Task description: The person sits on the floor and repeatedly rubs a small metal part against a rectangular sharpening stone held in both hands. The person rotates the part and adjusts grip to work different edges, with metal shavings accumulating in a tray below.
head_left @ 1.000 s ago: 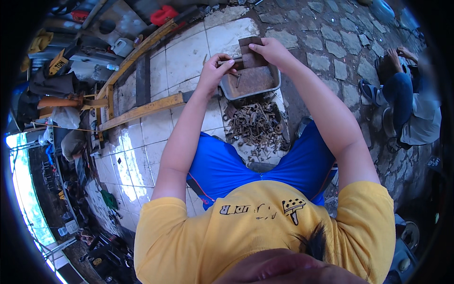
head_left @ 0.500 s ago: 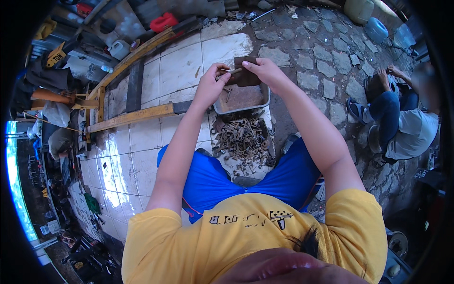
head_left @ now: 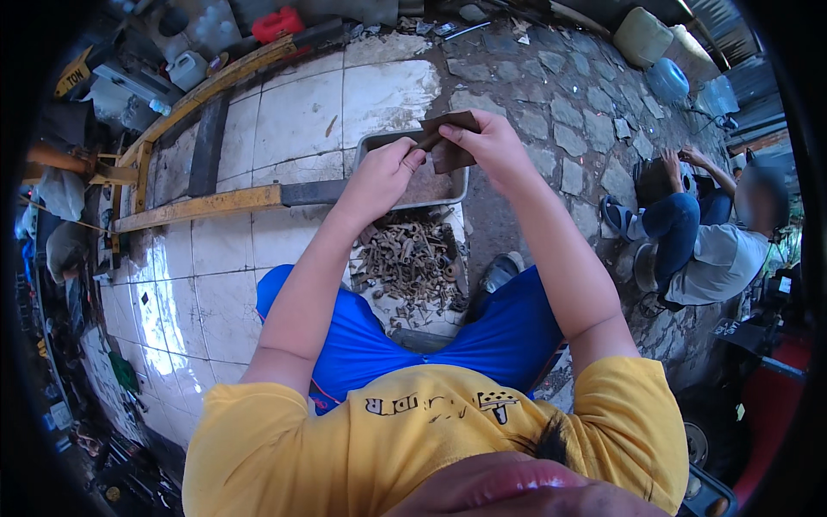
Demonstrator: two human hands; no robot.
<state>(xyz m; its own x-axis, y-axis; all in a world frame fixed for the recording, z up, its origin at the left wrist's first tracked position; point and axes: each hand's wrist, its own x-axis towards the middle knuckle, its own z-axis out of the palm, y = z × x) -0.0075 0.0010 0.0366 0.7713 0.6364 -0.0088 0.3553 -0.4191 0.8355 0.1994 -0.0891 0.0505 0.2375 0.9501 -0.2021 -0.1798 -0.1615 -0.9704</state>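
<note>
Brown sheet (head_left: pixel 455 157) up over the tray's (head_left: pixel 425 205) far right corner; looks folded, upper flap's long axis slanting near-left to far-right. Right hand (head_left: pixel 497 148) clamped on its right side, thumb on top. Left hand (head_left: pixel 377 179) at its left end, grip hidden, can't tell.

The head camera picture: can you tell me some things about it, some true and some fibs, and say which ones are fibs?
1. The right hand holds a brown sheet. True.
2. The left hand is far away from that sheet. False: it is right by the sheet.
3. A pile of small metal parts lies between the tray and the person's lap. True.
4. The trousers are green. False: they are blue.
5. The other person is standing up. False: that person is low down with knees bent.
6. The shirt is yellow. True.
</note>
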